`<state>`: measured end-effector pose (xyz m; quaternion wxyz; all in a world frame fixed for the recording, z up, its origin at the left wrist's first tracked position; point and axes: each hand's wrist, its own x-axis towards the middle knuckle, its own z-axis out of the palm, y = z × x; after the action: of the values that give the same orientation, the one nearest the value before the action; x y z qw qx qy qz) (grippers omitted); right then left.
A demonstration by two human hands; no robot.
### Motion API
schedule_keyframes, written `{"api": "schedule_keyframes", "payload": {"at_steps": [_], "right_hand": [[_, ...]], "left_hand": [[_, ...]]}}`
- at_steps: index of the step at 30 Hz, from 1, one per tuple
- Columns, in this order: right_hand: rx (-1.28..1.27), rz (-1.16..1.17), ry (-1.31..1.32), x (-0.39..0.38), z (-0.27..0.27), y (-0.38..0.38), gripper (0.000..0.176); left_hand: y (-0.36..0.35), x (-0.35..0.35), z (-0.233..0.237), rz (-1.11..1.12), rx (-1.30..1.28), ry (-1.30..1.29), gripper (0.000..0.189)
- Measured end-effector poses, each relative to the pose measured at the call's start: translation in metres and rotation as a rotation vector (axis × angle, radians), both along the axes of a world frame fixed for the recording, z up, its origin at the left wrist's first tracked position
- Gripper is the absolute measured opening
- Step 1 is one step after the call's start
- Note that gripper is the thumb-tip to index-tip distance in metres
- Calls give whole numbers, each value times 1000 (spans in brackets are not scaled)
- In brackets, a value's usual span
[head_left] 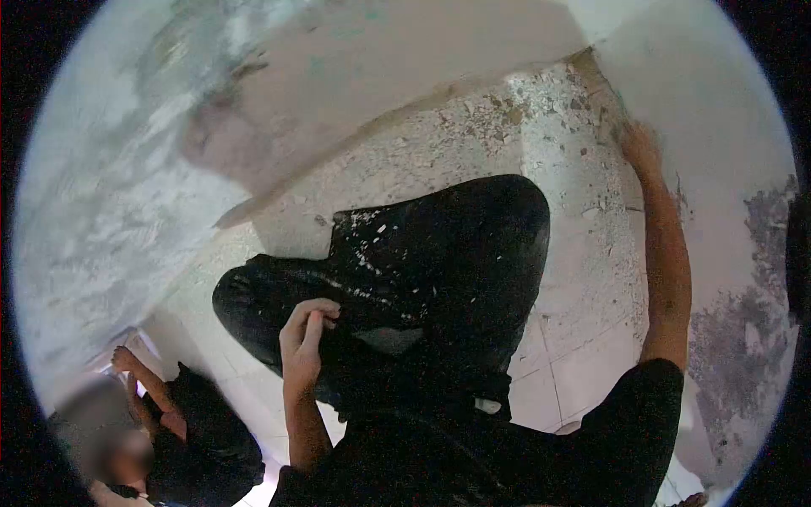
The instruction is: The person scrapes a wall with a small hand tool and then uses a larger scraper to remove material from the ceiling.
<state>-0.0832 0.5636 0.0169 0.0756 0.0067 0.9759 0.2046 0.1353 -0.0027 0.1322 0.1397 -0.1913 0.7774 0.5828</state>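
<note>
My left hand (309, 331) hangs over my dark trousers (456, 245), its fingers curled together; whether anything small is between them cannot be made out. White flakes and crumbs lie on the trousers. At the upper right, my right hand (639, 145) reaches with the arm stretched out to the foot of the right wall (710, 135), where wall and floor meet. Its fingers are blurred against the wall base, and what they hold, if anything, is hidden. Loose chips and debris (498, 110) cover the floor in the corner beside it.
A co-worker (207, 431) in dark clothes sits at the lower left, arms raised toward the wall. The far wall (380, 59) has a bare brownish patch above the floor edge. Pale floor tiles (583, 372) show at the right. Grey patches (735, 363) mark the right wall.
</note>
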Motion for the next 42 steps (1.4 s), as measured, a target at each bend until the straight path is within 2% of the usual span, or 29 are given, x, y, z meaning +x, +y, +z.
{"api": "schedule_keyframes", "payload": {"at_steps": [2, 4, 7, 9, 12, 15, 17, 20, 21, 23, 25, 27, 29, 30, 31, 32, 33, 34, 35, 36, 38, 40, 42], "right_hand": [[-83, -263, 125, -30, -10, -28, 29], [52, -184, -67, -79, -7, -44, 29], [-70, -96, 19, -117, -35, -56, 27], [3, 237, 170, -142, -54, -67, 25], [-74, 191, 16, -121, -8, -126, 25], [-109, 249, 7, -110, -36, -156, 27], [-67, 210, -353, -78, 22, -233, 31], [-108, 395, -303, -59, 27, -261, 34], [-105, 410, -287, -61, 21, -256, 34], [-161, 417, -182, -73, 15, -218, 37], [47, 372, -288, -58, 68, -201, 38], [35, 150, -384, -43, 106, -169, 37], [-76, 328, -252, -36, 96, -88, 34], [70, 268, -100, -23, 98, -47, 37], [325, 386, -324, 7, 141, -66, 40], [208, -106, -320, 28, 180, -108, 44], [331, -15, -339, 26, 179, -93, 45], [445, 72, -340, 14, 178, -55, 47], [468, 129, -235, 7, 176, -15, 49], [488, 182, -133, 6, 171, 4, 50], [566, 125, -185, 14, 197, -19, 49], [640, 84, -257, 22, 224, -58, 48], [413, -36, -530, 48, 254, -156, 46]], "left_hand": [[12, -9, 6, -1, -11, -5, 21], [16, -9, 4, 23, -12, -1, 22], [22, -12, 11, 25, -60, -9, 22], [21, -9, 9, 57, -15, -3, 22], [11, 3, 5, 99, 46, 7, 22], [10, 18, 2, 135, 106, 20, 22], [3, 28, 4, 139, 145, 43, 22], [-16, 54, 15, 147, 97, 165, 26], [-31, 69, 20, 174, -8, 160, 28], [-67, 103, 11, 434, 68, 374, 26], [-98, 138, -5, 794, -98, 498, 25], [-132, 186, -52, 1099, -196, 353, 26], [-156, 233, -122, 1187, -238, 221, 26], [-160, 253, -172, 1103, -470, 211, 26], [-160, 271, -204, 1007, -704, 192, 26], [-153, 280, -209, 802, -737, 205, 27], [-141, 289, -210, 597, -763, 212, 31], [-128, 295, -218, 486, -929, 218, 35], [-119, 299, -227, 368, -1092, 226, 41], [-121, 303, -232, 337, -1072, 220, 45], [-127, 311, -238, 329, -1092, 186, 56], [-136, 315, -245, 259, -1098, 161, 57], [-136, 314, -243, 186, -1143, 99, 55]]}}
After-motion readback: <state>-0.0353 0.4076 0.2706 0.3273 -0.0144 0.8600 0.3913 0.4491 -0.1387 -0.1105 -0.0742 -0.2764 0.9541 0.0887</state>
